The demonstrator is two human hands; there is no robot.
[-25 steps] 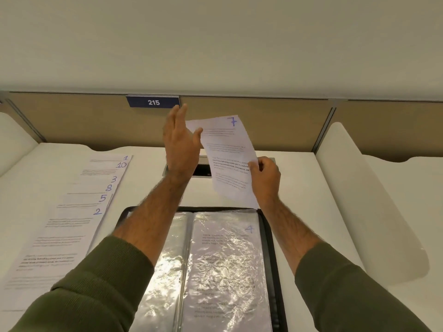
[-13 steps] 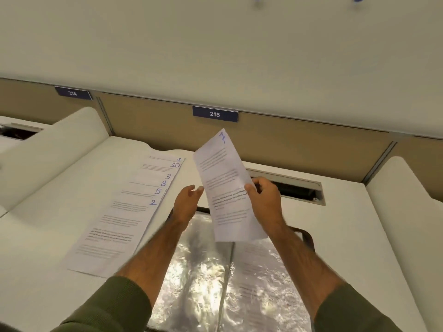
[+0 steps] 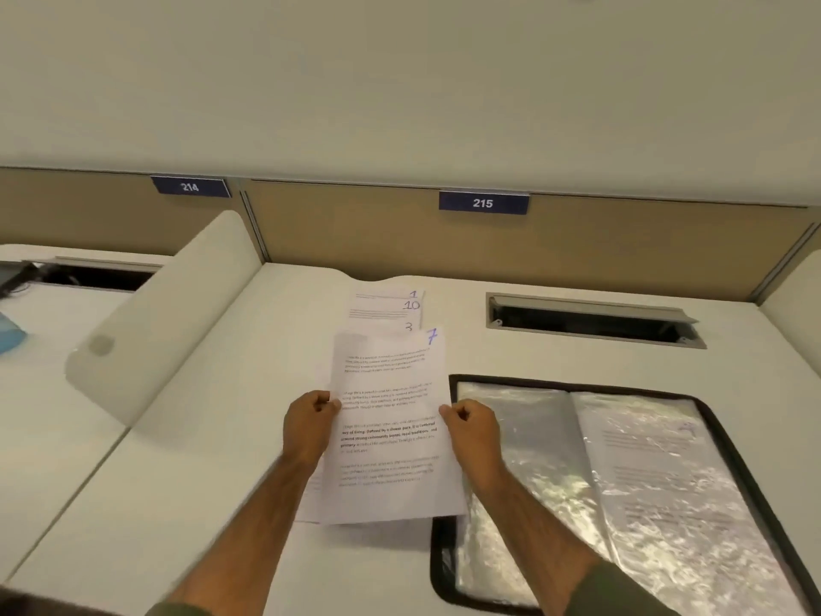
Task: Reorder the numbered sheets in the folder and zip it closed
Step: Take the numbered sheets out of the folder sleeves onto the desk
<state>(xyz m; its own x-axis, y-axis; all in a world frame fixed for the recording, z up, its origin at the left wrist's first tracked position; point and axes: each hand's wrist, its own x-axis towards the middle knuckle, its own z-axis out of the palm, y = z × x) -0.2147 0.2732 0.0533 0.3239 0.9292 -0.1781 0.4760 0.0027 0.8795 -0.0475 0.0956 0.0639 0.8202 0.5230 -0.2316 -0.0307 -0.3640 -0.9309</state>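
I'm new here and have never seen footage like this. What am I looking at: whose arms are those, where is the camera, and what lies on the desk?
No machine here: a person works with bare hands, and the camera sits on their head, looking forward and down, so the arms are the wearer's own. The left hand and right hand each pinch a side edge of the sheet marked 7, held above the desk. Behind it lies a stack of sheets showing 1, 10 and 3. To the right lies an open folder with plastic sleeves; one holds a printed page whose number is too blurred to read.
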